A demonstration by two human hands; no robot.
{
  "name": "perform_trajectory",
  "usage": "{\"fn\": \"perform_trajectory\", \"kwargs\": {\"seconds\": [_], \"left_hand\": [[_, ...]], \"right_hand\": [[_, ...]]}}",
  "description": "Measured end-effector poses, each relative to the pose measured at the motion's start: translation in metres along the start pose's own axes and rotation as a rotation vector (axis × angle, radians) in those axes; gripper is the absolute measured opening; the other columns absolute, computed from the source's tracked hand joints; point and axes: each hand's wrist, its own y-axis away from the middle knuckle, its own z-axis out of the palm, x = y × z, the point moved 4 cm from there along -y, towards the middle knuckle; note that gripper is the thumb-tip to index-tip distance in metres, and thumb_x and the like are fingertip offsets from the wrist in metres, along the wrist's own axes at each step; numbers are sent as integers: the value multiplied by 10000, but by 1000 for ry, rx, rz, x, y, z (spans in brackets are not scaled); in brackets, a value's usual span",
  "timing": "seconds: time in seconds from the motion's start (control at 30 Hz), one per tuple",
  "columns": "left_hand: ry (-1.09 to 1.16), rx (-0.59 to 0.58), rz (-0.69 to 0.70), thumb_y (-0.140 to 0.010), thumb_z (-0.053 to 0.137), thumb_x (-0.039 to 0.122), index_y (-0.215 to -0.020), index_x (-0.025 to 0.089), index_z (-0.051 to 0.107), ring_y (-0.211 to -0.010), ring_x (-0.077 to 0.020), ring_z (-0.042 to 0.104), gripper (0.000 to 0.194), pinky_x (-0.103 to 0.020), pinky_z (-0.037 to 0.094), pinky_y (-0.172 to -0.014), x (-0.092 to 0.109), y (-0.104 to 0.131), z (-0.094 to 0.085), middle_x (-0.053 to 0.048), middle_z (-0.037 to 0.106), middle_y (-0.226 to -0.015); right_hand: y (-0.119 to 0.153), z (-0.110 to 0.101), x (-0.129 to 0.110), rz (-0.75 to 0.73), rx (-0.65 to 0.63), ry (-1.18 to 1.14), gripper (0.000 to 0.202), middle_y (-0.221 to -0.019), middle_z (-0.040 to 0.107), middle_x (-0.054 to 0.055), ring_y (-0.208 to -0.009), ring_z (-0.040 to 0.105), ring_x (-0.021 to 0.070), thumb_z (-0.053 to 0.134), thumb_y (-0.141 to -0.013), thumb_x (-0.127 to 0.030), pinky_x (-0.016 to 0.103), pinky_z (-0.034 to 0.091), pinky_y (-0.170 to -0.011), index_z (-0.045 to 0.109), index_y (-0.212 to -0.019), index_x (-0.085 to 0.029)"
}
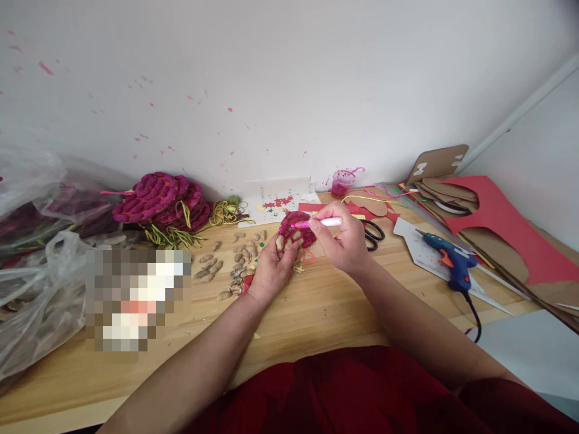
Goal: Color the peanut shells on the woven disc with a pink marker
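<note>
Overlapping magenta discs [158, 202]: heaped well left of the left hand [275, 266]
Loose peanuts [244, 253]: tan, scattered just left of the left hand
Left hand: thumb and fingers pinching the peanut disc [297, 218] by its near edge
Peanut disc: between the hands, knobbly, magenta, with bare tan shells beside the left fingers; its face turned upward, roughly round
Pen [332, 222]: pink toward the tip, white behind; tip pointing left over the disc, long axis nearly level
Right hand [346, 241]: thumb and fingers closed around the pen
Scissors [374, 239]: black handles just beyond the right hand
Glue gun [455, 262]: blue, farther right
</note>
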Motion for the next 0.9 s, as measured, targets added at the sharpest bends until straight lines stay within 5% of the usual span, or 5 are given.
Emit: {"fn": "perform_trajectory", "kwargs": {"seconds": [0.9], "left_hand": [[-259,-34,173,-952,682,398,-1127,215,700,-757,-188,661,255,-283,536,-691,2,-2,0,8,653,-702]], "right_hand": [[-3,-3,-3,3,-19,-15,116,-824,672,7,-766,626,184,658,-968,-292,367,469,-744,587,-891,-242]]}}
